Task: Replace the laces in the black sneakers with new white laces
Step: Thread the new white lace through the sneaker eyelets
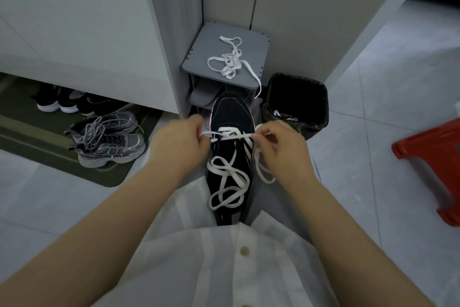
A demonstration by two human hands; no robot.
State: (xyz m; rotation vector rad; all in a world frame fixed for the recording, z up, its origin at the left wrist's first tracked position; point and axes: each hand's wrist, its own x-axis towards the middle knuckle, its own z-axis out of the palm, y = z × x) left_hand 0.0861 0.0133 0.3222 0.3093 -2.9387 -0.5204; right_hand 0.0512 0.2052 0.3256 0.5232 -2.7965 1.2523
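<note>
Seated over a pale tiled floor (361, 120), I hold a black sneaker (231, 117) on my lap, its toe pointing away from me toward a small grey shoe rack (199, 57). A white lace (227, 177) runs through the eyelets nearest the toe and stretches in a straight band across the shoe between my two hands. My left hand (179, 142) pinches one side of the lace between thumb and curled fingers at the shoe's left edge. My right hand (281, 144) pinches the other side the same way at the right edge, beside the sneaker's white stripes. The slack of the lace lies in loose loops over the tongue and opening, and one loop hangs below my right hand.

A second white lace (230, 62) lies tangled on the rack's top, one end trailing over the front edge. Grey slippers (204, 95) sit on the shelf beneath. Just right of the rack stands a black bin (296, 97) lined with a black bag. A red stool (433, 154) stands at the far right. To my left, a pair of grey sneakers (109, 140) rests on a green mat (37, 137), with dark shoes (54, 102) tucked under a white cabinet (87, 32). My white buttoned shirt (224, 257) fills the foreground.
</note>
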